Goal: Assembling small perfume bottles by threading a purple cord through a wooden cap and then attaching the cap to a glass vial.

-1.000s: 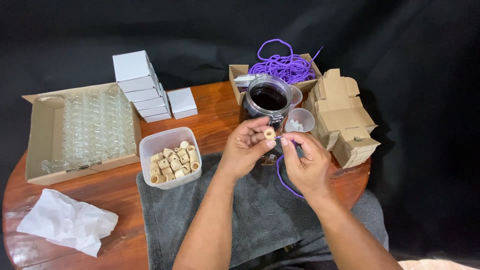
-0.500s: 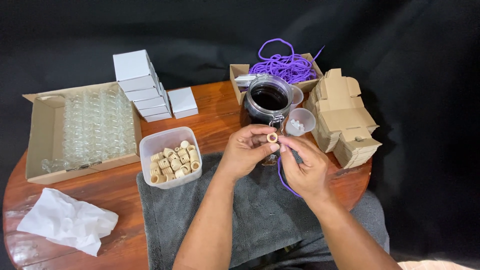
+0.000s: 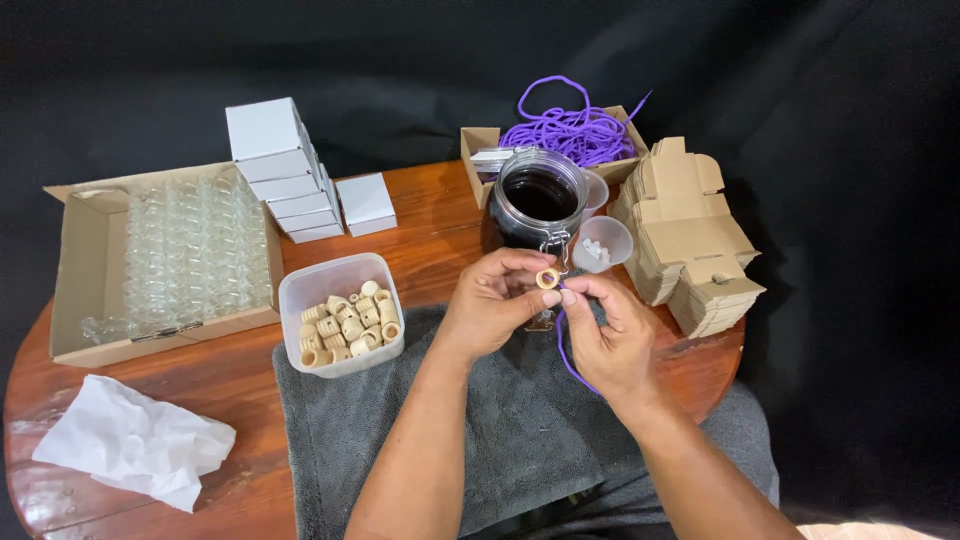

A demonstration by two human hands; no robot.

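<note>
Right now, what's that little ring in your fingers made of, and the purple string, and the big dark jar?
The little ring, held by the left hand, looks like pale unpainted wood or cork: tan, matte. The purple string at the right hand seems a soft cord, bending limply. The jar looks like clear shiny glass with a wire clasp, full of something dark.

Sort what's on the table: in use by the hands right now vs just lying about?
In use:
- left hand pinching a small cork ring
- right hand holding a purple cord

Lying about:
- tub of cork rings
- dark glass jar
- box of glass vials
- white boxes
- flat cardboard blanks
- crumpled tissue
</note>
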